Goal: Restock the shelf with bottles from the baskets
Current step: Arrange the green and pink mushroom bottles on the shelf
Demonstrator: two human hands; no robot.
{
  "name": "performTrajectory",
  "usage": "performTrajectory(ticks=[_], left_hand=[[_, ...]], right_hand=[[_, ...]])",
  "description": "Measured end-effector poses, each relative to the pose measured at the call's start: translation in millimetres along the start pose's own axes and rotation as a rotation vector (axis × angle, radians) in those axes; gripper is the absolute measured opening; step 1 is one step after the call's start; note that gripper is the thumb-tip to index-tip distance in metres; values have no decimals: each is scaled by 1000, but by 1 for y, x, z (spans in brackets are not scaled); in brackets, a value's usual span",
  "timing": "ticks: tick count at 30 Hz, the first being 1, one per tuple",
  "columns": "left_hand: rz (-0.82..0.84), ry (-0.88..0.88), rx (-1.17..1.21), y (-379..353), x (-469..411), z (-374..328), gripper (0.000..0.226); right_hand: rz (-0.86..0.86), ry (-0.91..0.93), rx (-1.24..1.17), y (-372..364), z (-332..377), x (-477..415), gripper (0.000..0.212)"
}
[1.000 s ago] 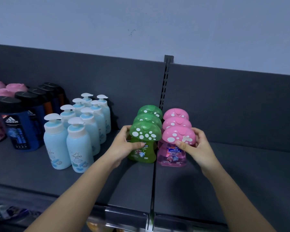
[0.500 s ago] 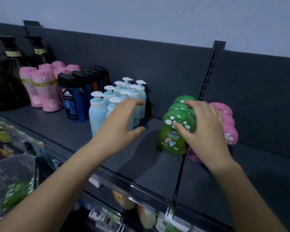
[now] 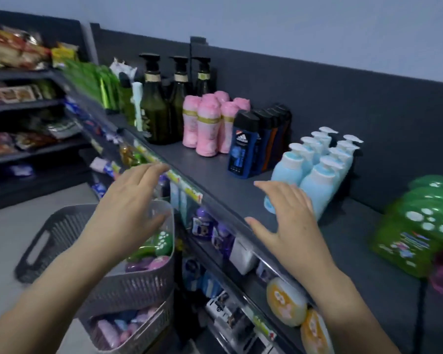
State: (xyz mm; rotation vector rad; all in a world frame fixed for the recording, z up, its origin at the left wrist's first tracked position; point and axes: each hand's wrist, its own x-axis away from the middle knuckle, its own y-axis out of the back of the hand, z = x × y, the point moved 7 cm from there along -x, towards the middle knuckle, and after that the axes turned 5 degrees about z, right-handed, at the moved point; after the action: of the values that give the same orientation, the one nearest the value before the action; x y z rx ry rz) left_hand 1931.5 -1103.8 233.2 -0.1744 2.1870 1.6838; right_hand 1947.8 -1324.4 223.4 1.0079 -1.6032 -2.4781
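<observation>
One dark grey metal shelf (image 3: 210, 159) carries the green mushroom-capped bottles (image 3: 414, 233) at its right; stacked grey plastic baskets (image 3: 128, 290) beside it hold more. The left hand (image 3: 128, 208) and right hand (image 3: 289, 226) released the front bottles a second ago; both are empty, fingers spread, probably heading for another pickup.

Only one camera was used, and it sat on the person's head. It looked forward and down, along the top shelf (image 3: 205, 169). The picture leaned, so the shelf ran from the lower right up to the far left. The shelf was very near. A gray basket (image 3: 62, 223) showed low on the left, below it. The wall (image 3: 292, 21) filled the top.
</observation>
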Motion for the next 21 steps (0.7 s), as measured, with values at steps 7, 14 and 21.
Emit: performTrajectory(ticks=[7, 14, 21], left_hand=[[66, 174, -49, -7, 48, 110, 68], [165, 271, 52, -56, 67, 179, 63], [302, 305, 98, -122, 46, 215, 57]], right_hand=[[188, -2, -250, -117, 70, -22, 46], [373, -65, -389, -216, 118, -38, 48], [539, -218, -423, -291, 98, -45, 46]])
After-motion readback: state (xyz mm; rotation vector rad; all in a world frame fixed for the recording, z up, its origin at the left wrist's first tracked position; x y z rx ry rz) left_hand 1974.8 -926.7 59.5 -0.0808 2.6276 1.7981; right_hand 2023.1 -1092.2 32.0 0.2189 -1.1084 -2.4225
